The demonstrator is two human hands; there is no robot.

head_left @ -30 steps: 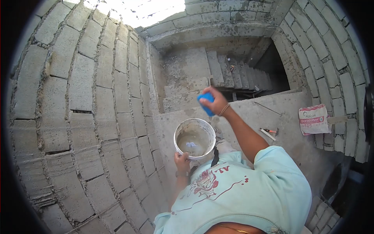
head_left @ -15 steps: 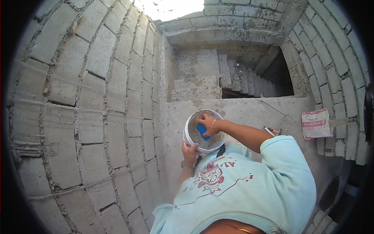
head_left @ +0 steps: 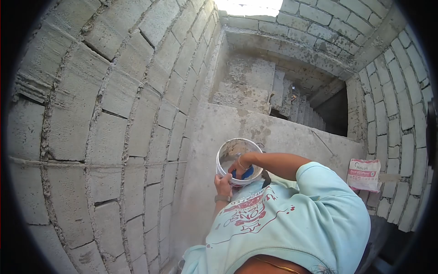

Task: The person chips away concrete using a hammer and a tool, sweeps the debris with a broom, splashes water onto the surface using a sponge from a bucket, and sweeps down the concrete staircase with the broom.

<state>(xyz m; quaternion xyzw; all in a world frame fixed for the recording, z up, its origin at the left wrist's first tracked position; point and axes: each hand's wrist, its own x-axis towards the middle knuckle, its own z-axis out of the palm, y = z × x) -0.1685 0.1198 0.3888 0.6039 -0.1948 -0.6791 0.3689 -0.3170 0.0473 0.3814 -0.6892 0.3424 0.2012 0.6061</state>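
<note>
A white plastic bucket (head_left: pixel 219 160), smeared with grey inside, is tilted in front of my body. My left hand (head_left: pixel 223 185) is closed on its near left rim. Inside the bucket, my right hand (head_left: pixel 240 166) is closed on a blue object (head_left: pixel 248 172) at the near right inner wall. The fingers cover much of the blue object, so its exact kind does not show.
Block walls rise at the left (head_left: pixel 109 137) and right (head_left: pixel 397 96). Beyond the concrete floor (head_left: pixel 214 123), a stairwell with rough steps (head_left: pixel 292 102) drops away. A thin rod (head_left: pixel 323 142) lies near its edge. A Holcim cement bag (head_left: pixel 363 175) is by the right wall.
My right hand has moved the blue object from the middle of the bucket to its near right side. The bucket opening is tipped differently, and the camera view has turned.
</note>
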